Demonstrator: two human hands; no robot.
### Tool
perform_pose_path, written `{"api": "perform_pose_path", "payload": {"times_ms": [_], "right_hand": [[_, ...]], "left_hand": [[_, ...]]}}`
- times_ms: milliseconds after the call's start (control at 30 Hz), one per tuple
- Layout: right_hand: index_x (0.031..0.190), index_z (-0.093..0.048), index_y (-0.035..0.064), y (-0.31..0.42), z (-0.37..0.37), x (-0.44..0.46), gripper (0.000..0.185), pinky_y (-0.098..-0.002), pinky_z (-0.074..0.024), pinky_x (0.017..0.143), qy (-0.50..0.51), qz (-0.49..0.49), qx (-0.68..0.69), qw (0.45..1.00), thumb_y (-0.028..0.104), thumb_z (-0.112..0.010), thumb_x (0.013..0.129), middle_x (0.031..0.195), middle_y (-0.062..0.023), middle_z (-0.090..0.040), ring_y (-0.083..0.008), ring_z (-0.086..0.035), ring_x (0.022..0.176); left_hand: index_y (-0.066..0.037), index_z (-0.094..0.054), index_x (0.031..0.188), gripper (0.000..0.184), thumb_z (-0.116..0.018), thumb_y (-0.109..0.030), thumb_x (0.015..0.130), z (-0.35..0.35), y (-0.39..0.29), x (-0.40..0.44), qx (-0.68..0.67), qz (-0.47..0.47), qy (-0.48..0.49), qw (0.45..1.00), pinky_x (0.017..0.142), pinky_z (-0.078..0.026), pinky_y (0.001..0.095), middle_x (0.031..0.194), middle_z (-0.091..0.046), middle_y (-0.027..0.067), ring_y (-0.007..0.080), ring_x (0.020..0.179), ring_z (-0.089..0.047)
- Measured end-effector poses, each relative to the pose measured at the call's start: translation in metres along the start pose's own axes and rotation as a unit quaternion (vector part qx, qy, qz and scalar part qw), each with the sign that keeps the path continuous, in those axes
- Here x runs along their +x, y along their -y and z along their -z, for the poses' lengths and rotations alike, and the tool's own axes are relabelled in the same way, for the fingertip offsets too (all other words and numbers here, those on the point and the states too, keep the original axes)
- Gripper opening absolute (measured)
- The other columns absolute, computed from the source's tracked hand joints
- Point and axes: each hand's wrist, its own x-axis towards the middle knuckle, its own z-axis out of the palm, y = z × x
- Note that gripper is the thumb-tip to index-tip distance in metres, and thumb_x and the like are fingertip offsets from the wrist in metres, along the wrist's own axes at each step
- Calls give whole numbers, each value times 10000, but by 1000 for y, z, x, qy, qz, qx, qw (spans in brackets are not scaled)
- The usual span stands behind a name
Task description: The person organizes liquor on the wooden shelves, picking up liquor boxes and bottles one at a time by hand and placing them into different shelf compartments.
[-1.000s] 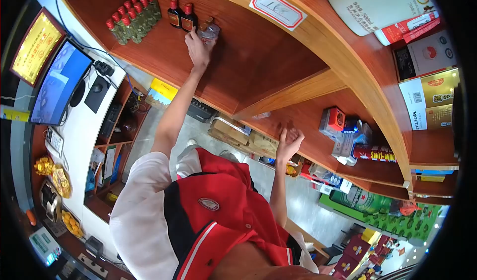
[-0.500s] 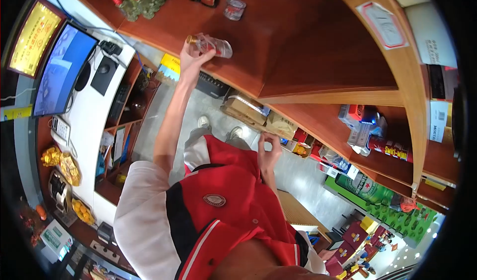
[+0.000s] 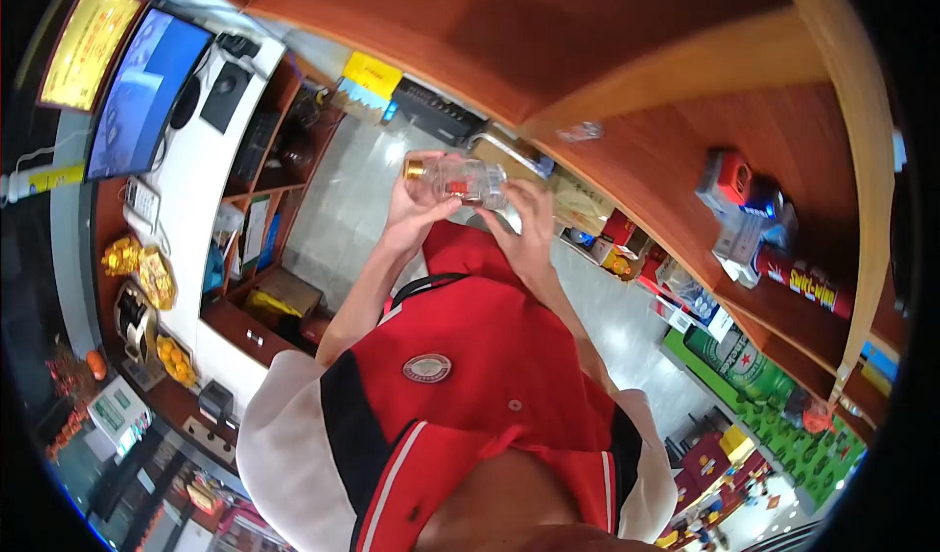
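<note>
A small clear glass bottle (image 3: 474, 182) with a gold cap and a red mark lies sideways in front of the red shirt, above the floor. My left hand (image 3: 415, 202) grips it at the capped end. At the base end, the fingers of my right hand (image 3: 526, 214) are closed round the bottle. Near the edge of the wooden shelf (image 3: 646, 150) lies a small clear object (image 3: 580, 132), too unclear to name.
A red box (image 3: 728, 176), a blue can and a red can (image 3: 805, 285) stand on the shelf at the right. Cardboard boxes (image 3: 514, 155) are on the floor below it. The left side has a white counter (image 3: 208, 165) with a monitor (image 3: 147, 94).
The bottle has come off the shelf in my left hand and down in front of my body. My right hand has moved up and taken hold of its base end. The view has shifted.
</note>
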Motion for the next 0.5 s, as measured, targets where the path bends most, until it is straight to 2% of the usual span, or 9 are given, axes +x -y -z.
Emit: {"api": "perform_pose_path", "payload": {"times_ms": [167, 233, 267, 300, 367, 400, 433, 500], "right_hand": [[1191, -676, 25, -31, 49, -21, 506, -465, -536, 913, -4, -35, 13, 999, -9, -840, 713, 1243, -152, -645, -370, -638, 1069], [1196, -670, 15, -47, 67, -28, 501, -470, -533, 920, -22, -48, -3, 999, -26, -825, 721, 1232, -157, -655, -374, -640, 1082], [1200, -664, 5, -56, 76, -31, 496, -474, -531, 927, -33, -58, -16, 998, -44, -811, 730, 1221, -162, -666, -377, -641, 1094], [1200, -664, 5, -66, 83, -34, 496, -474, -531, 927, -38, -58, -16, 997, -44, -811, 730, 1221, -162, -666, -377, -641, 1094], [1219, -651, -6, -86, 98, -38, 508, -476, -524, 949, -67, -79, -50, 993, -66, -789, 735, 1205, -173, -682, -382, -640, 1114], [1231, -644, -5, -96, 105, -34, 503, -471, -522, 958, -76, -85, -60, 992, -70, -773, 749, 1178, -186, -691, -396, -637, 1112], [1231, -644, -5, -106, 113, -31, 503, -471, -522, 958, -81, -85, -60, 991, -70, -773, 749, 1178, -186, -691, -396, -637, 1112], [1213, -646, -9, -124, 126, -20, 459, -467, -525, 955, -23, -182, -93, 979, -72, -753, 771, 1170, -194, -686, -414, -630, 1102]], "left_hand": [[-60, -428, 1344, 750, -846, 118, 748, -51, 39, -3, 91, -13, 27, 995, 1049, -550, 414, 1398, -520, 148, 259, 1272, -580], [-52, -427, 1340, 767, -878, 85, 735, -76, 58, 1, 188, -27, 33, 981, 1035, -560, 402, 1410, -508, 149, 247, 1263, -582], [-43, -436, 1350, 780, -909, 21, 733, -87, 73, 4, 194, -37, 34, 980, 1031, -562, 397, 1416, -504, 143, 230, 1270, -574], [-43, -436, 1350, 780, -909, 21, 733, -98, 86, 9, 196, -38, 38, 979, 1031, -562, 397, 1416, -504, 143, 230, 1270, -574], [-18, -443, 1387, 771, -890, 8, 760, -125, 105, 21, 345, -94, 40, 933, 1031, -561, 394, 1384, -507, 123, 218, 1284, -543], [3, -493, 1378, 735, -901, -56, 770, -139, 110, 26, 386, -74, 31, 919, 1021, -562, 396, 1370, -506, 121, 207, 1281, -534], [3, -493, 1378, 735, -901, -56, 770, -154, 117, 34, 388, -75, 34, 918, 1021, -562, 396, 1370, -506, 121, 207, 1281, -534], [18, -530, 1358, 683, -890, -90, 787, -179, 132, 55, 452, -165, 53, 875, 1012, -562, 398, 1341, -522, 140, 225, 1258, -561]]}}
